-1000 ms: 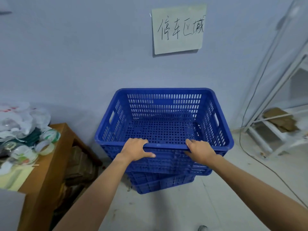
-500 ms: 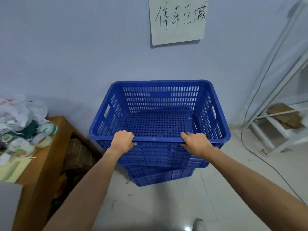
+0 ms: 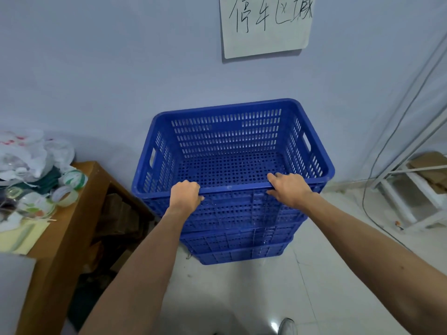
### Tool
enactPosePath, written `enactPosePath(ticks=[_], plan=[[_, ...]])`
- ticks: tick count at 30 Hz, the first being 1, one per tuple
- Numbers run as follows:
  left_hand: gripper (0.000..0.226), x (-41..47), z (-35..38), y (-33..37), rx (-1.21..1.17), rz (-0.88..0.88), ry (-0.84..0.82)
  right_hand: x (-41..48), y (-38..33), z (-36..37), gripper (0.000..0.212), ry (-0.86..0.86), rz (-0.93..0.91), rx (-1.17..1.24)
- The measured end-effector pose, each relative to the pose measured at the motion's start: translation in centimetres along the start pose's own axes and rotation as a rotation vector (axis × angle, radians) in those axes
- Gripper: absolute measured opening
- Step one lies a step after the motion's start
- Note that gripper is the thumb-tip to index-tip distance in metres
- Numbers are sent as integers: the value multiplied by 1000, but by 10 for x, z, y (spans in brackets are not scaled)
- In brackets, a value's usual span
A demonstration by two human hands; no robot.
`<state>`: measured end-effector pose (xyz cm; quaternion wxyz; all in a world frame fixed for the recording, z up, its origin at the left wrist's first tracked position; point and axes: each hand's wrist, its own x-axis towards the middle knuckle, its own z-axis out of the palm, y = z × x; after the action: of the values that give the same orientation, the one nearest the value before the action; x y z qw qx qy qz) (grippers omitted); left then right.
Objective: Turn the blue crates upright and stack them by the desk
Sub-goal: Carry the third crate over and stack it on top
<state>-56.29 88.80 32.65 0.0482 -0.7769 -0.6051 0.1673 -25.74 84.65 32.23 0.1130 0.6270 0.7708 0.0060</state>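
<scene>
**Seating the top crate squarely**

The top crate is held upright by its near rim, with the left hand and right hand each curled over that edge. It sits on the lower crates, just beside the desk. It should be pressed down evenly, corners aligned, before the rim is released.

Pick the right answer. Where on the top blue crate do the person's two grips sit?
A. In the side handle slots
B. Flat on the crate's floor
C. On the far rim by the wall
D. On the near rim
D: the left grip and the right grip both curl over the near rim of the top crate, which sits upright on the crates below.
</scene>
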Motion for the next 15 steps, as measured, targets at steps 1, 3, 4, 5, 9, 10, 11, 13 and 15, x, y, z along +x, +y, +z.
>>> enactPosePath(ticks=[1,3,4,5,9,10,11,13,15], plan=[[31,3,1,2,9,11,11,3,4,1,43,-11,2,12],[33,6,3,7,22,23,30,7,11,6,43,-27,7,34],[34,8,3,9,28,30,36,9,13,7,42,-25,8,40],[34,10,3,9,36,42,37,9,14,7,42,-20,3,43],[36,14,2,9,53,55,9,10,15,9,37,4,-17,71],[37,13,1,9,54,54,4,10,15,8,37,1,-16,79],[37,12,0,9,56,53,0,9,14,8,36,-7,-16,88],[38,10,-1,9,60,52,-3,8,15,9,36,-13,-18,106],[38,8,-4,10,52,60,-3,7,15,9,37,-19,-18,116]])
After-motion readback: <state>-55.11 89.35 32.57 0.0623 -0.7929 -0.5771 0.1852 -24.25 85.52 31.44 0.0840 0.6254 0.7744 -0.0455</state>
